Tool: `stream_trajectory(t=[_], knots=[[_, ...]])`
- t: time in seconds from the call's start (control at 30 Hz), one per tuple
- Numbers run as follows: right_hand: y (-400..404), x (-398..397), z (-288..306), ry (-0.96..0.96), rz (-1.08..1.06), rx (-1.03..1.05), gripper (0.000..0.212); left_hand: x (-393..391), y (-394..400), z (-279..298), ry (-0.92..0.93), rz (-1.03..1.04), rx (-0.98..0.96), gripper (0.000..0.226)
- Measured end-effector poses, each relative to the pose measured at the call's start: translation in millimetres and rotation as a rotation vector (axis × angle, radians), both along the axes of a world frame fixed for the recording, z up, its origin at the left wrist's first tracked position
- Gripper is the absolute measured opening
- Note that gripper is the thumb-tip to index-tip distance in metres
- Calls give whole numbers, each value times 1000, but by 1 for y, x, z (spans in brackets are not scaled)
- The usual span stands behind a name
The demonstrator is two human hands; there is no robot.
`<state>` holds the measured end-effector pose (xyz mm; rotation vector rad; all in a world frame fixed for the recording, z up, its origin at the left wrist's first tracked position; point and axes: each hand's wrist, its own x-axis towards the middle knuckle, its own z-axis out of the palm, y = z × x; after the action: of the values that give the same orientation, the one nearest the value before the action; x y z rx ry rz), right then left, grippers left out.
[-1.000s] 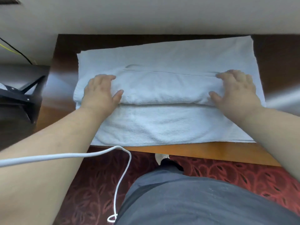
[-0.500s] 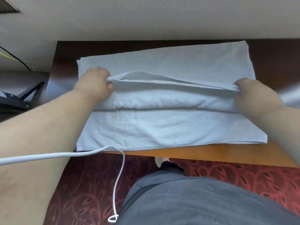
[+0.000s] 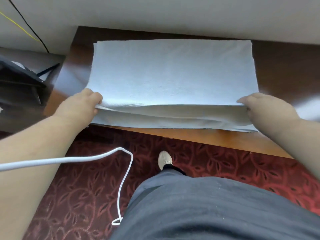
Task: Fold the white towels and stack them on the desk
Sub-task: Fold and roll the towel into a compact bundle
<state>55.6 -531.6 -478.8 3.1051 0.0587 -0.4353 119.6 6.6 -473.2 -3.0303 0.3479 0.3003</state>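
The white towel (image 3: 173, 73) lies spread on the desk (image 3: 280, 66), its near portion doubled into layers along the front edge. From the head view, the left hand (image 3: 81, 106) pinches the top layer's near-left corner, and the right hand (image 3: 266, 108) pinches the near-right corner, both raising that edge slightly off the layers beneath.

The risk, as I judge it, is unevenness: if 1 hand pulls further than the other, the top layer would land skewed and the fold go crooked. The lower layers reach the desk's front edge, so a tug toward the body might drag them off onto the carpet (image 3: 225, 163).

The desk is dark wood against a pale wall (image 3: 155, 13). A white cable (image 3: 69, 159) trails across the red patterned carpet, and a black stand (image 3: 24, 78) sits left.
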Motion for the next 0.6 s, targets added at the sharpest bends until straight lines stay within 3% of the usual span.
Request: stream_trajectory(t=[0.17, 0.23, 0.33, 0.43, 0.5, 0.6], knots=[[-3, -30, -20, 124, 117, -56, 59, -43, 7, -37, 200, 218, 117, 36], [-1, -37, -31, 169, 75, -13, 53, -52, 5, -48, 245, 345, 36, 37], [-1, -44, -43, 101, -29, 48, 43, -51, -8, -53, 169, 713, -332, 30], [-5, -47, -48, 69, -164, 112, 41, -36, -32, -49, 223, 1177, -911, 34], [-10, -47, -50, 72, -210, 145, 40, -27, -44, -48, 198, 1330, -1101, 34], [-14, -46, -47, 67, -240, 154, 36, -20, -47, -51, 78, 1422, -1235, 27]])
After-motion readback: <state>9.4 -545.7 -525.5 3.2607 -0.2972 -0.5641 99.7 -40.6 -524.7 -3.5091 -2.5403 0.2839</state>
